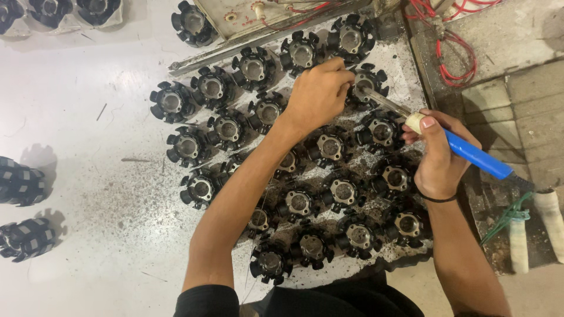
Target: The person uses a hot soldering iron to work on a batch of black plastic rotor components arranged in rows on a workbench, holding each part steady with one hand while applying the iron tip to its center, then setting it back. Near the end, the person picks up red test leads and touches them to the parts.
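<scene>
Fingers [343, 79] of the left hand [317, 97] are pinching a black round stator core [369, 82]; right hand [437, 155] is gripping a blue-handled soldering iron [470, 154], whose tip should be staying steady beside those fingertips.

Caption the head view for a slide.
Left hand steadies a black stator core while right hand applies a blue-handled soldering iron.
</scene>
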`<state>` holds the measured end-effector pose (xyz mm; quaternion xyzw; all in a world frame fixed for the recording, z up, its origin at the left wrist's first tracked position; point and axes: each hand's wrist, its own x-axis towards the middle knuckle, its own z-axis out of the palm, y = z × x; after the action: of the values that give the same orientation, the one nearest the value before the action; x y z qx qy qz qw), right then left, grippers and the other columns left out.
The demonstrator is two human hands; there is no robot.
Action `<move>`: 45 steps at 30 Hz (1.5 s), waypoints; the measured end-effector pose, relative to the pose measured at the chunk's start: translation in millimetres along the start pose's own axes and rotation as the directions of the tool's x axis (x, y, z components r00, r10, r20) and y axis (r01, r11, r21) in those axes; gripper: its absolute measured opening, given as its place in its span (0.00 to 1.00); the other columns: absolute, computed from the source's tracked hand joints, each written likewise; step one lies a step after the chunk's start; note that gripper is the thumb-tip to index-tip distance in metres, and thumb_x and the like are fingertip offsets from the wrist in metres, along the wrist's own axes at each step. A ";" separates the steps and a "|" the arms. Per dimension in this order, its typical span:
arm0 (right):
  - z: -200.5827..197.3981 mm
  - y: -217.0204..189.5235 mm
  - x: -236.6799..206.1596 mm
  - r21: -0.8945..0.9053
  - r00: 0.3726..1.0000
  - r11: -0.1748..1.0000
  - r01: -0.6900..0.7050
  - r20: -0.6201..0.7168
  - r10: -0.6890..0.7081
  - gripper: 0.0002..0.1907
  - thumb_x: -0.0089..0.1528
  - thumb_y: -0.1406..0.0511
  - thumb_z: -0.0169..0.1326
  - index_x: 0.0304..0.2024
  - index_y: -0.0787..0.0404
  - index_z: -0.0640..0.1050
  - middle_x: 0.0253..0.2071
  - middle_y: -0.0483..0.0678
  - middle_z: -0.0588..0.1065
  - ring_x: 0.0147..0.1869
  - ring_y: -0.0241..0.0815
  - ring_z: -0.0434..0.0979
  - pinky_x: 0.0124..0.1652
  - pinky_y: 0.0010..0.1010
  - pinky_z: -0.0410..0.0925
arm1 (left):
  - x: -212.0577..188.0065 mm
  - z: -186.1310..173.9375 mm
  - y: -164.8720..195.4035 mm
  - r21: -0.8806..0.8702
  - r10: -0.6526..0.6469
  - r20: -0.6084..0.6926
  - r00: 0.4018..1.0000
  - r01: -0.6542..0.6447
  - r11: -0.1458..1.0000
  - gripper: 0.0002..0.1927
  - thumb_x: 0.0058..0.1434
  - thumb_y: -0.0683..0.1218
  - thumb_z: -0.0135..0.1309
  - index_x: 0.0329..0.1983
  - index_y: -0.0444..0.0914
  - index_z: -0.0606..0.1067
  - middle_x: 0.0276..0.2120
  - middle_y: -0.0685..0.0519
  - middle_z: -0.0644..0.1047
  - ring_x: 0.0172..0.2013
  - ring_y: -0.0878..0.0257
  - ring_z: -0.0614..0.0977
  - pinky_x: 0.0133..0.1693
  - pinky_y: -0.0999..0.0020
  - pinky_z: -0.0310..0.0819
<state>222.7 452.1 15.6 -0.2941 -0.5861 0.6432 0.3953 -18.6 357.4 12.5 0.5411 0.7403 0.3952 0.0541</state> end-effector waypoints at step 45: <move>-51.8 -11.6 -58.5 -0.048 1.000 0.999 -0.009 0.022 0.010 0.15 0.72 0.66 0.55 0.51 0.77 0.77 0.40 0.60 0.79 0.39 0.46 0.82 0.41 0.31 0.75 | -50.8 5.9 63.4 -0.048 -0.043 0.128 0.991 0.049 0.998 0.10 0.56 0.38 0.54 0.37 0.37 0.84 0.34 0.44 0.78 0.33 0.45 0.83 0.38 0.52 0.79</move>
<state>298.4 429.2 14.9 -0.2989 -0.6043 0.6340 0.3788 53.2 324.1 31.7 0.5464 0.7374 0.3773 0.1239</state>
